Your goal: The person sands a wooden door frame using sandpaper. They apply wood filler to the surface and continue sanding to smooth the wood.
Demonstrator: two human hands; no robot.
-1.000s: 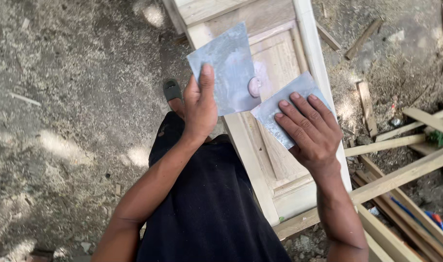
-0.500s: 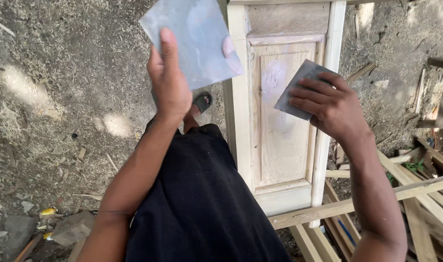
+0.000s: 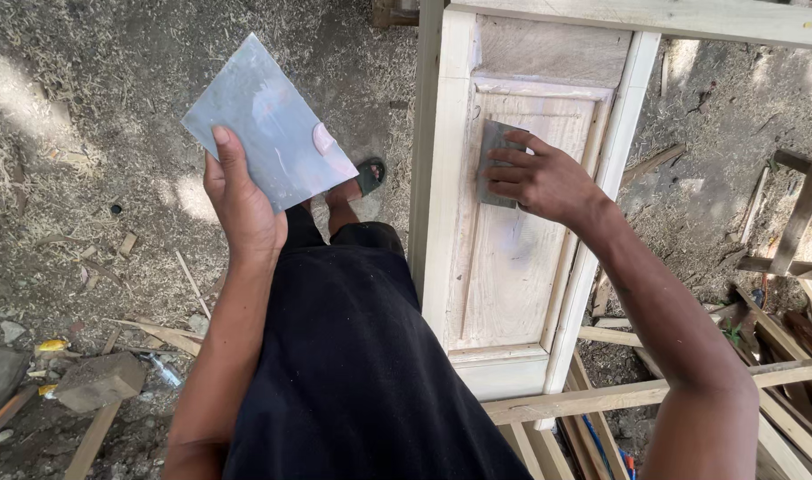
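Looking down from my head, I see my left hand [image 3: 242, 200] up in the air over the dirt. Its grip is closed on a big sheet of sandpaper [image 3: 268, 124]. The sheet is flat and grey-blue, a bit shiny, with a small pink smudge near one edge. My thumb lies on top of it, and my fingers are under it.

My right hand [image 3: 548, 182] is pressed flat on a smaller piece of sandpaper [image 3: 493, 156]. This piece is grey and dull. My fingers lie across it, so I see only its left part. My grip holds it down against the wooden door panel [image 3: 513, 267]. It sits near the top of the sunk middle part of the panel.

The panel is pale bare wood with a raised frame around it. It has some white dusty marks.

My foot in a dark sandal [image 3: 369, 174] stands just beside the panel, on ground [image 3: 95, 293] covered with wood shavings. Loose wood strips [image 3: 637, 391] lie at the lower right.
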